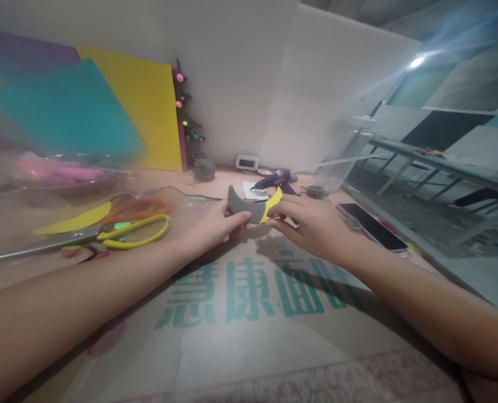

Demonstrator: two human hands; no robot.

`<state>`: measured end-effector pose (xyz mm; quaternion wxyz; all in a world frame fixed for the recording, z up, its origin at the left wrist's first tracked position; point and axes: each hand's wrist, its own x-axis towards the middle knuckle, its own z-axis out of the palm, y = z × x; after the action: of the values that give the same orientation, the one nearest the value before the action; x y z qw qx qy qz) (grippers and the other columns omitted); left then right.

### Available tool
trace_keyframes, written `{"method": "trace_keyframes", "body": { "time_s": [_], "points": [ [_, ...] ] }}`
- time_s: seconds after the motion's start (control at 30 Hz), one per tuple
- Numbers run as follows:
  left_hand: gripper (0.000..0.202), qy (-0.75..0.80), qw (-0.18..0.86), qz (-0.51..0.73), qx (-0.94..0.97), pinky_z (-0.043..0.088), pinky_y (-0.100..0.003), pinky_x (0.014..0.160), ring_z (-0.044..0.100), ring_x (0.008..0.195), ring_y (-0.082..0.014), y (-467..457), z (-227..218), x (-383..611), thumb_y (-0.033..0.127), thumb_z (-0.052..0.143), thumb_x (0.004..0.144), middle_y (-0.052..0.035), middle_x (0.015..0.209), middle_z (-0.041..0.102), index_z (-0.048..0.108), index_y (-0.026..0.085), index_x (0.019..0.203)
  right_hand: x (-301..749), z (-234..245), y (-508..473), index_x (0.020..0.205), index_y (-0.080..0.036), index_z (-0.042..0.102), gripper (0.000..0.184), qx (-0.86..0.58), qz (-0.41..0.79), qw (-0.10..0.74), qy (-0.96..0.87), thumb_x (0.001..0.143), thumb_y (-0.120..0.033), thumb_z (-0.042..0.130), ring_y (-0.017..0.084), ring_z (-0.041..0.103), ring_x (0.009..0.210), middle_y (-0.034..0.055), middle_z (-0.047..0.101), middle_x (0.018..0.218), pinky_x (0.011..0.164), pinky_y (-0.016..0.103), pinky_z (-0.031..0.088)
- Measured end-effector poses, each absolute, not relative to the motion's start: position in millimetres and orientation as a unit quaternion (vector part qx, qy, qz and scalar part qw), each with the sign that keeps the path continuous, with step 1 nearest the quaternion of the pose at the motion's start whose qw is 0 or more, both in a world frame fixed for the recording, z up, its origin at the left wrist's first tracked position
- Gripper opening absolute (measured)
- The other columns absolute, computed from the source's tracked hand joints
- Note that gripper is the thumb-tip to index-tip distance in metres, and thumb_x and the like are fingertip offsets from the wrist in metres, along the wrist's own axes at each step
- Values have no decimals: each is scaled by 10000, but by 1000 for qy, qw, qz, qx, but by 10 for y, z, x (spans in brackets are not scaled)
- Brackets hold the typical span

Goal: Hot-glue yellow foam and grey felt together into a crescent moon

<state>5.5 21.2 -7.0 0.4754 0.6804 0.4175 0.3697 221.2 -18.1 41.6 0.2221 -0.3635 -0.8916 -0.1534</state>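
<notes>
Grey, thin and curved, a crescent-shaped piece [239,206] stands above the table near its middle, pinched between the thumb and fingers of the left hand [211,226]. Against its right end sits a slim yellow piece [273,206], its pointed tip up, which the right hand [311,221] grips between thumb and fingertips; whether the two pieces are joined or merely overlap, I cannot tell. Both hands are closed to a narrow pinch. Just behind them, a dark blue glue gun [275,180] lies beside a white card [250,190], with a small white digital clock [247,163] further back. Yellow-handled scissors [134,238] lie left of the hands, near a curved yellow cutout [79,218]. On the right rests a dark-screened phone [372,226]. Green printed characters [249,291] mark the pale surface below the wrists.
</notes>
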Motion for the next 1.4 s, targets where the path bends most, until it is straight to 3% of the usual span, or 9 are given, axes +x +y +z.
{"method": "trace_keyframes", "body": {
  "time_s": [0.2,0.33,0.43,0.6,0.77,0.87,0.97,1.2,1.4],
  "points": [
    [236,384,540,424,617,440,-223,547,539,603,-123,250,-110,53,374,644,789,-43,767,683,696,146,820,2213,412,-141,737,-184,590,365,-466,15,265,-844,950,-464,491,130,484,611,8,586,673,588,267,331],
    [270,385,530,416,632,413,-214,527,544,598,-119,226,-109,50,402,651,796,-43,751,690,707,140,830,2259,281,51,886,-176,573,370,-510,165,373,-757,926,-529,469,109,465,559,10,599,761,553,264,345],
    [266,378,526,385,658,407,-215,522,558,613,-123,212,-116,43,405,645,809,-32,744,677,703,149,851,2240,212,79,879,-179,556,363,-496,301,386,-717,901,-534,486,89,385,470,-36,535,646,498,259,308],
    [404,375,489,401,678,488,-256,606,626,741,-159,204,-133,63,429,677,797,-59,936,688,619,169,1101,2203,210,-4,731,-192,513,294,-480,285,416,-718,873,-444,562,87,343,493,-77,401,533,524,257,274],
    [455,386,208,480,759,432,-418,1019,555,1183,-237,186,-95,51,387,644,848,-107,1302,600,564,197,1253,2218,188,-9,714,-183,525,280,-466,285,420,-725,876,-410,556,93,340,525,-71,391,549,553,263,275],
    [430,343,28,474,811,335,-440,1104,474,1288,-245,185,-73,22,327,645,862,-105,1367,568,573,200,1267,2226,152,8,728,-179,534,270,-466,279,418,-728,875,-404,555,99,367,560,-53,435,605,564,261,287],
    [378,328,-18,440,835,353,-437,1063,532,1213,-250,194,-74,14,358,615,890,-106,1269,645,607,186,1226,2225,120,13,740,-176,545,248,-465,257,411,-741,879,-381,547,106,397,597,-35,472,661,580,261,311],
    [262,353,64,330,873,341,-419,983,644,876,-202,135,-51,51,416,521,933,-15,907,751,701,226,936,2164,146,-64,758,-173,586,253,-458,216,400,-764,921,-348,502,141,534,720,11,595,754,689,277,405],
    [297,419,188,360,813,419,-296,707,602,738,-180,106,-23,28,449,504,916,0,805,699,660,201,866,2199,132,-54,956,-183,690,277,-491,144,366,-777,910,-418,552,148,591,700,46,720,917,656,280,436]
  ]
}}
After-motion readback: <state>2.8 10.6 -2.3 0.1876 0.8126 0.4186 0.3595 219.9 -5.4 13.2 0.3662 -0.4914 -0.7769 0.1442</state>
